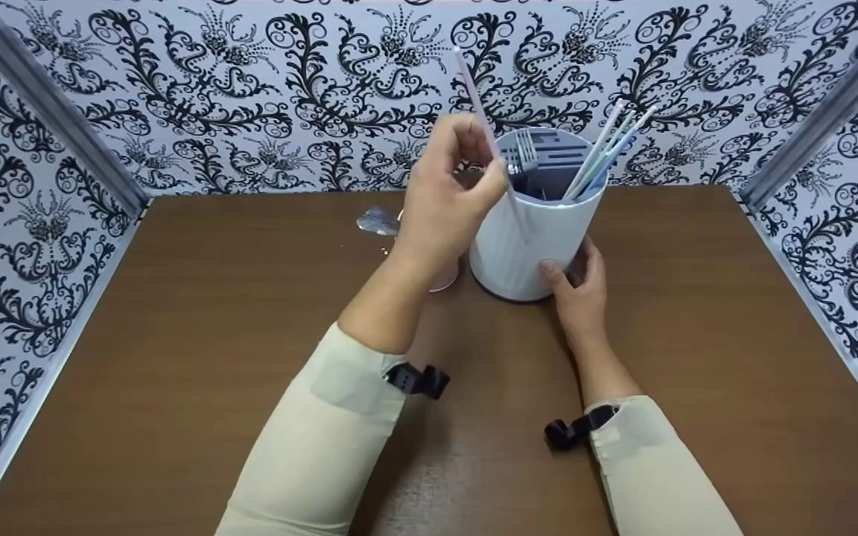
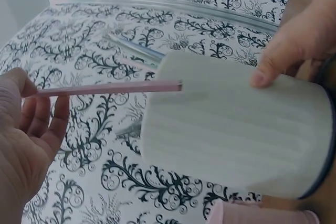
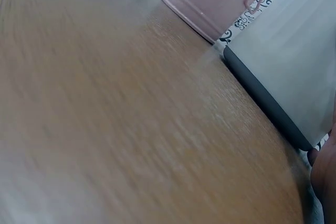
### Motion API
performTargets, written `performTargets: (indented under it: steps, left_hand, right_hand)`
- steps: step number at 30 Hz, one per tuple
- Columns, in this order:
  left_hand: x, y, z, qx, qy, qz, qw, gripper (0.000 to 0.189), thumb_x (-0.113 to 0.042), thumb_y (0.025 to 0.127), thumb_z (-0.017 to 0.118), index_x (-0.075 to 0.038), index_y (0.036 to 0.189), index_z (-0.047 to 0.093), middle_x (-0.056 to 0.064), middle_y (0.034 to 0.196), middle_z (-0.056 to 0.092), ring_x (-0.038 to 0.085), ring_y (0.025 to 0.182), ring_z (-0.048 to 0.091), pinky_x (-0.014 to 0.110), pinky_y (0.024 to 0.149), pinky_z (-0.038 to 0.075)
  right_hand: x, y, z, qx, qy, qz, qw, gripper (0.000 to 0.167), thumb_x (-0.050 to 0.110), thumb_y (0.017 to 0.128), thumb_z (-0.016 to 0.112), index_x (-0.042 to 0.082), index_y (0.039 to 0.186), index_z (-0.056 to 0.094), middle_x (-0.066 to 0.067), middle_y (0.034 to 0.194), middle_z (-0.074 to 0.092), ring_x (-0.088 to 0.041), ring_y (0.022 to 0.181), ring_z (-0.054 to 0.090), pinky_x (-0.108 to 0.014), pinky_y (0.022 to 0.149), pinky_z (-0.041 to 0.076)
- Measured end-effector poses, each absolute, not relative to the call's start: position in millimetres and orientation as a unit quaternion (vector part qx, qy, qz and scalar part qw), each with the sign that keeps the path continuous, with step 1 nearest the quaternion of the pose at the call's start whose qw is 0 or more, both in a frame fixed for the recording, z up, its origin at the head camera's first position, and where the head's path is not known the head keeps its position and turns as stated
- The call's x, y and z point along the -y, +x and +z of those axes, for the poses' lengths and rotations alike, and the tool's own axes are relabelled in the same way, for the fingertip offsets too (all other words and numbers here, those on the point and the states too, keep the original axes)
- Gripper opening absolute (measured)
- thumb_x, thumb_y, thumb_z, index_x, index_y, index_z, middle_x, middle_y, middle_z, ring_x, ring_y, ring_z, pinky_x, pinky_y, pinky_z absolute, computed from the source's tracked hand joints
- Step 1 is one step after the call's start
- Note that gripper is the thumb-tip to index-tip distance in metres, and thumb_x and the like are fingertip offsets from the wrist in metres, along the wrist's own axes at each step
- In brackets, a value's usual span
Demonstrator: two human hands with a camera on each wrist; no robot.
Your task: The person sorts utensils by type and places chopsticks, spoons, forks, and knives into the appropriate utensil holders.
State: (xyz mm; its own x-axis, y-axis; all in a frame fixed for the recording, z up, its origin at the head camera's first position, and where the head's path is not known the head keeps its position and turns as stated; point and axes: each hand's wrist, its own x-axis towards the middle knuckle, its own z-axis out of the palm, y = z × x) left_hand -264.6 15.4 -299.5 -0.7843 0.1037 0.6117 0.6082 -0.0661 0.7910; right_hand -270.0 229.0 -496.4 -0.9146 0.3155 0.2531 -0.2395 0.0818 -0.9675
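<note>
My left hand (image 1: 450, 190) pinches a slim pink chopstick (image 2: 115, 87) between thumb and fingers. The chopstick slants across the front of a white cylindrical cutlery holder (image 1: 522, 249). Inside the holder, a fork (image 1: 526, 151) and several pastel chopsticks (image 1: 608, 152) stick up past the rim, near a grey slotted insert (image 1: 552, 145). Low on the holder's right side, my right hand (image 1: 582, 290) grips it, thumb in front and fingers partly hidden behind. The holder's dark base (image 3: 265, 100) appears in the right wrist view.
A pink mug (image 3: 218, 1) stands left of the holder, mostly hidden by my left hand in the head view. Beside it shows a shiny spoon head (image 1: 378, 221). Patterned walls (image 1: 250, 89) enclose the brown table (image 1: 198, 313) at the back and sides.
</note>
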Motion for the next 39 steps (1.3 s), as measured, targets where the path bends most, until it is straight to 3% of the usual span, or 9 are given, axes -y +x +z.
performTargets:
  steps: [8,13,22,30,39]
  left_hand:
    - [-34.5,-269.5,-282.8,0.62,-0.272,-0.707,0.203,0.02,0.009,0.093,0.061,0.001,0.108,0.051,0.009,0.095,0.056,0.016,0.09,0.061,0.034,0.077,0.062]
    - [-45.4,-274.5,-283.9,0.618,-0.276,-0.697,0.237,0.019,0.011,0.093,0.061,0.004,0.108,0.052,0.014,0.099,0.058,0.017,0.092,0.063,0.031,0.079,0.063]
    - [-64.2,-289.0,-295.4,0.681,-0.274,-0.637,0.237,0.018,0.008,0.094,0.062,0.003,0.111,0.057,0.014,0.106,0.06,0.02,0.103,0.064,0.019,0.088,0.058]
    - [-78.5,-297.6,-306.1,0.725,-0.295,-0.574,0.241,0.017,0.007,0.095,0.06,0.002,0.111,0.058,0.014,0.109,0.061,0.02,0.103,0.064,0.014,0.086,0.056]
    - [-94.6,-306.2,-312.3,0.799,-0.265,-0.505,0.188,0.015,0.001,0.096,0.058,-0.004,0.11,0.056,0.008,0.11,0.057,0.01,0.102,0.058,0.008,0.09,0.048]
  right_hand:
    - [-236.5,-278.9,-513.6,0.715,-0.028,0.666,0.209,0.083,0.028,0.092,0.076,0.01,0.161,0.034,-0.01,0.161,0.04,-0.024,0.145,0.042,-0.046,0.127,0.031]
    - [-236.8,-280.1,-513.0,0.716,-0.031,0.663,0.214,0.081,0.028,0.092,0.076,0.008,0.16,0.036,-0.011,0.159,0.042,-0.024,0.144,0.044,-0.047,0.126,0.032]
    - [-236.4,-280.1,-513.5,0.722,-0.037,0.66,0.204,0.085,0.037,0.092,0.078,0.01,0.16,0.034,-0.011,0.161,0.041,-0.023,0.146,0.042,-0.045,0.127,0.032]
    - [-235.4,-280.8,-512.7,0.727,-0.037,0.657,0.196,0.083,0.033,0.093,0.076,0.01,0.161,0.034,-0.011,0.161,0.039,-0.021,0.146,0.041,-0.044,0.127,0.032]
    - [-233.7,-278.2,-506.6,0.712,-0.039,0.677,0.183,0.084,0.029,0.092,0.075,0.009,0.162,0.032,-0.012,0.163,0.035,-0.022,0.148,0.038,-0.044,0.127,0.03]
